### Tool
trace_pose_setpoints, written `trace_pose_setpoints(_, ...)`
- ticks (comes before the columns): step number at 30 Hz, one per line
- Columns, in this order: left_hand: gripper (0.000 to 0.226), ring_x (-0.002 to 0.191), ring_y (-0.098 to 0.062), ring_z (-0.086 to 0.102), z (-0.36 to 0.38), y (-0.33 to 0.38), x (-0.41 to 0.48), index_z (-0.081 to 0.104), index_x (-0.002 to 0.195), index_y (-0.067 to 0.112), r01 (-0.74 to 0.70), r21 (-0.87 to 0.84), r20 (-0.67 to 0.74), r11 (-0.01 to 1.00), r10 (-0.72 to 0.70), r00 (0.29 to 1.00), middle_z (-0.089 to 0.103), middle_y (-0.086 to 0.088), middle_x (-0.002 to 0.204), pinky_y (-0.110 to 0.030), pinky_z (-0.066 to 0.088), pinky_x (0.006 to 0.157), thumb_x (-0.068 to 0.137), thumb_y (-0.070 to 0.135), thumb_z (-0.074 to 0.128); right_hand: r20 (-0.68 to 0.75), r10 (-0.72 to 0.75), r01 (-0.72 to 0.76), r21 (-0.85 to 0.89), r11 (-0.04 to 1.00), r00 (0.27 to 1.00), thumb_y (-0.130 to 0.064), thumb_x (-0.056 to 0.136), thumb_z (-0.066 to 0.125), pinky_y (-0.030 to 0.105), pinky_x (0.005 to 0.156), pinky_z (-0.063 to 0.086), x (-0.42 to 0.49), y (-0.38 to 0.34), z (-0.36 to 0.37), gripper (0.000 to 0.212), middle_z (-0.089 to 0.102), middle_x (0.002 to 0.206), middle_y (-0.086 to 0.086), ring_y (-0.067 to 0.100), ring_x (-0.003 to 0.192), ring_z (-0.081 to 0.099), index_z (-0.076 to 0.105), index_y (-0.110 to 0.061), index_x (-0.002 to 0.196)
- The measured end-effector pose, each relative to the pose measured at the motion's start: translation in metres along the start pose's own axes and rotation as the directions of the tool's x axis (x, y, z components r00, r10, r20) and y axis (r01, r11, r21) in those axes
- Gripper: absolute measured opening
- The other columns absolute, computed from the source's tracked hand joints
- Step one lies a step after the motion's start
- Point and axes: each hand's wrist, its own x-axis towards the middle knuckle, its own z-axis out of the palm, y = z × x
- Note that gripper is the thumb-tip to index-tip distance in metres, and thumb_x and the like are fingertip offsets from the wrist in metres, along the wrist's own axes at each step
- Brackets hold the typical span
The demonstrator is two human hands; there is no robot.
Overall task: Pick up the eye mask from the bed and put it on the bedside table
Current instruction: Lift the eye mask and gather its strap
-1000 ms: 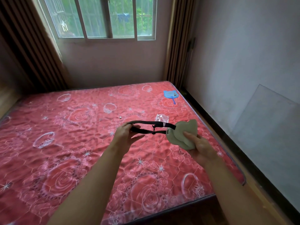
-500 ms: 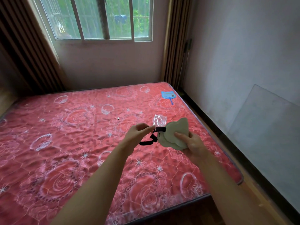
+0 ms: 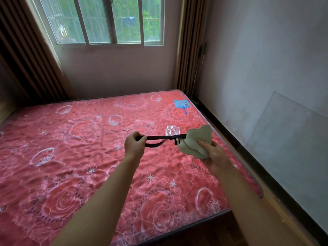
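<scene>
The eye mask (image 3: pixel 196 141) is pale green, folded, with a black elastic strap (image 3: pixel 159 138). It hangs in the air above the right part of the bed (image 3: pixel 71 157). My right hand (image 3: pixel 213 155) grips the folded pad from below, thumb on top. My left hand (image 3: pixel 134 145) is closed on the far end of the strap, which is stretched out to the left. No bedside table is in view.
A blue cat-shaped hand fan (image 3: pixel 182 104) lies near the bed's far right corner. A clear plastic wrapper (image 3: pixel 173 130) lies just behind the strap. A glass pane (image 3: pixel 287 139) leans on the right wall. Curtains flank the window (image 3: pixel 110 20).
My left hand had come close to the mask with the strap slack; now it has pulled away to the left and the strap is stretched out. My right hand keeps its hold.
</scene>
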Motion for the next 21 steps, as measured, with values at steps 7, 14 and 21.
trace_pose_setpoints(7, 0.028, 0.071, -0.027, 0.050, -0.007, -0.003, 0.006, 0.043, 0.059, 0.013, 0.017, 0.054, -0.121, 0.998, -0.010, 0.993, 0.051, -0.013, 0.070, -0.042, 0.044, 0.066, 0.084, 0.005, 0.052, -0.008, -0.025, 0.025, 0.006, 1.000, 1.000, -0.006, 0.085, 0.055, 0.034, 0.075, 0.053, 0.001, -0.007, 0.002, 0.032, 0.065, 0.101, 0.014, 0.025, 0.088, 0.065, 0.056, 0.003, 0.116)
trace_pose_setpoints(14, 0.010, 0.070, -0.021, 0.060, 0.007, -0.005, -0.009, 0.053, 0.080, 0.007, 0.225, -0.140, 0.180, 0.964, -0.199, 0.963, 0.062, -0.008, 0.083, -0.036, 0.052, 0.063, 0.088, 0.013, 0.055, 0.107, 0.041, -0.038, -0.029, 0.999, 0.993, -0.011, 0.090, 0.048, 0.033, 0.071, 0.057, -0.003, -0.003, 0.024, 0.029, 0.063, 0.107, 0.015, 0.026, 0.093, 0.063, 0.051, -0.001, 0.118)
trace_pose_setpoints(21, 0.016, 0.090, -0.026, 0.061, 0.001, -0.004, -0.013, 0.056, 0.099, 0.011, 0.290, -0.082, 0.265, 0.954, -0.260, 0.929, 0.062, -0.008, 0.104, -0.038, 0.051, 0.074, 0.089, 0.020, 0.047, 0.150, 0.116, -0.114, -0.021, 0.993, 0.982, -0.012, 0.093, 0.037, 0.041, 0.081, 0.047, -0.005, 0.006, 0.032, 0.035, 0.053, 0.123, 0.026, 0.033, 0.106, 0.052, 0.045, 0.003, 0.125)
